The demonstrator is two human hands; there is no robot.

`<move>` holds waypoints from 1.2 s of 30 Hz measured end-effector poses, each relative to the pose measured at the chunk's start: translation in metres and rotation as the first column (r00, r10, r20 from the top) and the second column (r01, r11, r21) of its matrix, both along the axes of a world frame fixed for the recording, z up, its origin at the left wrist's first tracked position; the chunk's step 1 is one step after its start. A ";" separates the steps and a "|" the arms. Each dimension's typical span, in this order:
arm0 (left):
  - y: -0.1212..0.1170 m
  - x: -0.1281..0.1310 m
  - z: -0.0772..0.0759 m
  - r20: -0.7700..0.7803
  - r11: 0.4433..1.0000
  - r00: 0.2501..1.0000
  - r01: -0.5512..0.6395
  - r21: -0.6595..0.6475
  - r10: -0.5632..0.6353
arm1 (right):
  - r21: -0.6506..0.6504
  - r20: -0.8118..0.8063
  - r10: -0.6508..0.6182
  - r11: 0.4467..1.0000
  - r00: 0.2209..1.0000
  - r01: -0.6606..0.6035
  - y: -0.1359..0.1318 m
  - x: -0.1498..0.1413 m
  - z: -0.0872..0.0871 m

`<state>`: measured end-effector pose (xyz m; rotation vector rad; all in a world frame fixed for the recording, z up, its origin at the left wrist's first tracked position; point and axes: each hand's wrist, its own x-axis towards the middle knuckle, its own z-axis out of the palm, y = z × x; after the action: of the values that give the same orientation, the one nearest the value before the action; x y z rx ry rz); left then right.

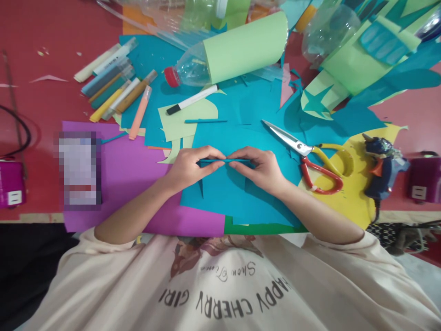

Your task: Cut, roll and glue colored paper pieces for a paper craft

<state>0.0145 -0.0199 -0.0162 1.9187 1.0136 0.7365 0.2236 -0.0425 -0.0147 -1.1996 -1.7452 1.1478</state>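
Between my two hands a thin blue paper strip is held level, just above the blue paper sheet. My left hand pinches it near its middle with thumb and fingertips. Close beside, my right hand pinches the same strip, the fingertips of both hands almost touching. A similar narrow blue strip lies flat beyond my hands. To the right rest scissors with one yellow and one red handle, blades apart. A black-and-white marker lies on light green paper scraps.
A plastic bottle wrapped in green paper lies at the back. Several markers are piled at the left, above a blurred phone on purple paper. A glue gun rests on yellow paper at the right.
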 end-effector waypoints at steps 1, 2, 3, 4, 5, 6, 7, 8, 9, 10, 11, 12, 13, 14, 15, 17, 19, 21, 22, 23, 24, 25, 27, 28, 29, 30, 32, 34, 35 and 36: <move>0.000 0.000 -0.001 -0.011 1.000 1.000 0.000 0.015 0.000 | 0.007 -0.010 -0.003 1.000 1.000 0.003 0.000 0.000 0.000; 0.000 0.000 -0.001 -0.015 1.000 1.000 0.001 0.029 -0.001 | 0.011 -0.015 -0.006 1.000 1.000 0.006 0.000 0.000 0.000; 0.000 0.001 -0.001 -0.012 0.999 1.000 0.004 0.041 -0.003 | 0.013 -0.017 -0.007 1.000 1.000 0.008 0.000 0.000 0.000; -0.001 0.001 -0.001 -0.001 0.999 1.000 0.005 0.052 -0.005 | 0.012 -0.015 -0.008 1.000 1.000 0.008 0.000 -0.001 0.000; -0.001 0.001 -0.001 0.014 0.998 1.000 0.007 0.060 -0.008 | 0.011 -0.013 -0.008 1.000 1.000 0.008 0.000 -0.001 0.000; -0.001 0.001 -0.001 0.032 0.998 0.999 0.007 0.065 -0.009 | 0.010 -0.014 -0.008 1.000 1.000 0.009 0.000 0.000 0.000; -0.001 0.001 0.000 0.048 0.998 0.999 0.007 0.064 -0.010 | 0.009 -0.020 -0.012 1.000 1.000 0.012 0.001 0.000 0.000; -0.001 0.001 0.000 0.061 0.999 0.998 0.000 0.053 -0.004 | 0.008 -0.029 -0.018 1.000 0.999 0.018 0.001 0.000 0.000; 0.000 0.001 0.001 0.071 0.999 0.997 -0.013 0.032 0.010 | 0.005 -0.038 -0.028 1.000 0.999 0.028 0.001 0.000 0.000; 0.000 0.001 0.002 0.080 0.999 0.996 -0.033 0.004 0.033 | 0.001 -0.047 -0.042 0.999 0.998 0.042 0.002 0.001 0.000; 0.001 0.000 0.003 0.084 0.998 0.995 -0.056 -0.028 0.059 | -0.004 -0.054 -0.060 0.998 0.997 0.060 0.002 0.001 0.000; 0.002 0.000 0.005 0.083 0.995 0.993 -0.082 -0.058 0.086 | -0.009 -0.059 -0.080 0.997 0.995 0.080 0.003 0.001 0.000; 0.003 -0.001 0.006 0.079 0.991 0.991 -0.103 -0.082 0.110 | -0.015 -0.063 -0.103 0.995 0.993 0.103 0.003 0.002 0.000; 0.003 -0.001 0.007 0.075 0.988 0.988 -0.125 -0.093 0.132 | -0.021 -0.070 -0.128 0.992 0.989 0.126 0.004 0.002 0.000; 0.004 -0.002 0.008 0.070 0.985 0.986 -0.144 -0.097 0.151 | -0.028 -0.080 -0.152 0.988 0.985 0.150 0.005 0.002 -0.001; 0.006 -0.003 0.010 0.064 0.978 0.979 -0.187 -0.094 0.194 | -0.041 -0.123 -0.193 0.981 0.973 0.189 0.006 0.003 -0.002; 0.008 -0.003 0.010 0.074 0.969 0.970 -0.224 -0.100 0.232 | -0.050 -0.192 -0.212 0.977 0.958 0.206 0.008 0.004 -0.003; 0.009 -0.003 0.010 0.097 0.965 0.965 -0.230 -0.122 0.243 | -0.053 -0.237 -0.212 0.977 0.948 0.205 0.009 0.005 -0.005; 0.009 -0.004 0.010 0.113 0.965 0.964 -0.223 -0.136 0.239 | -0.052 -0.240 -0.211 0.978 0.948 0.204 0.009 0.005 -0.005; 0.009 -0.004 0.010 0.126 0.966 0.965 -0.208 -0.154 0.228 | -0.051 -0.234 -0.211 0.978 0.949 0.205 0.009 0.005 -0.005; 0.009 -0.003 0.009 0.132 0.967 0.968 -0.189 -0.170 0.213 | -0.051 -0.222 -0.212 0.977 0.952 0.206 0.009 0.005 -0.005; 0.009 -0.003 0.009 0.130 0.969 0.972 -0.168 -0.183 0.194 | -0.051 -0.213 -0.210 0.978 0.954 0.203 0.008 0.005 -0.004; 0.007 -0.002 0.009 0.112 0.974 0.983 -0.119 -0.192 0.142 | -0.058 -0.202 -0.193 0.981 0.960 0.185 0.007 0.003 -0.004; 0.007 -0.002 0.009 0.102 0.978 0.988 -0.098 -0.184 0.118 | -0.065 -0.197 -0.180 0.983 0.964 0.170 0.007 0.003 -0.003; 0.006 -0.001 0.009 0.092 0.982 0.991 -0.083 -0.170 0.100 | -0.071 -0.191 -0.167 0.985 0.967 0.156 0.007 0.002 -0.003; 0.005 -0.001 0.008 0.087 0.986 0.992 -0.076 -0.151 0.090 | -0.077 -0.188 -0.156 0.987 0.970 0.144 0.006 0.001 -0.003; 0.004 0.000 0.008 0.085 0.990 0.992 -0.082 -0.113 0.092 | -0.092 -0.191 -0.145 0.987 0.971 0.129 0.006 0.000 -0.003; 0.003 0.001 0.008 0.081 0.991 0.992 -0.092 -0.092 0.100 | -0.110 -0.191 -0.147 0.986 0.970 0.128 0.006 -0.001 -0.003; 0.002 0.001 0.008 0.080 0.992 0.992 -0.094 -0.089 0.101 | -0.121 -0.187 -0.155 0.984 0.970 0.134 0.006 -0.001 -0.003; 0.002 0.002 0.008 0.079 0.992 0.992 -0.094 -0.089 0.102 | -0.131 -0.180 -0.166 0.981 0.970 0.143 0.006 -0.001 -0.002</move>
<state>0.0162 -0.0181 -0.0082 1.7609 1.0761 0.8100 0.2221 -0.0361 -0.0171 -1.2292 -1.4331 1.2414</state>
